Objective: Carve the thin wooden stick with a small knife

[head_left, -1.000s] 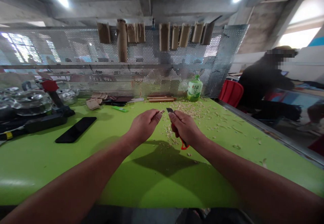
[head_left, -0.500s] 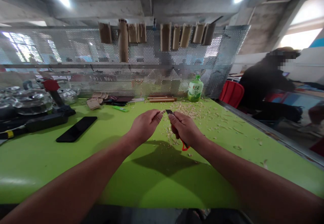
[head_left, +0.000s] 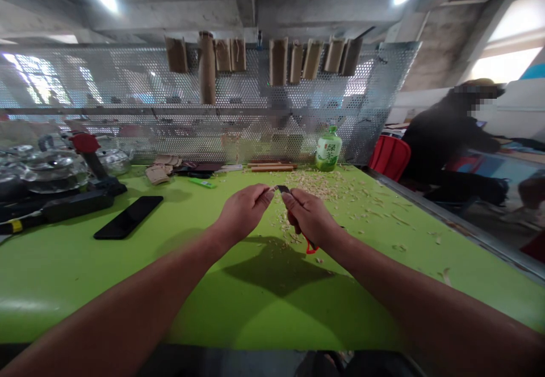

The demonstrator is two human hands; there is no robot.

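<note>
My left hand (head_left: pixel 244 212) is closed, thumb against forefinger, on a small pale piece of wood (head_left: pixel 275 188); most of the piece is hidden by the fingers. My right hand (head_left: pixel 312 213) wraps around a knife (head_left: pixel 283 188), whose dark blade end sticks out past the thumb towards the wood. An orange-red loop (head_left: pixel 311 247) hangs below that fist. The two hands are close together above the green tabletop (head_left: pixel 179 309), and the blade is at or very near the wood. Pale wood shavings (head_left: pixel 315 185) lie beneath and beyond the right hand.
A black phone (head_left: pixel 129 217) lies to the left, near glass teapots (head_left: pixel 53 170) and a red-topped tool (head_left: pixel 85 143). A green-tea bottle (head_left: pixel 328 150), wood strips (head_left: pixel 273 168) and a green item (head_left: pixel 202 183) are farther back. A person (head_left: pixel 451 133) sits at the right beyond the table edge.
The knife's dark end has shifted slightly left towards the wood. Both hands stay in almost the same place.
</note>
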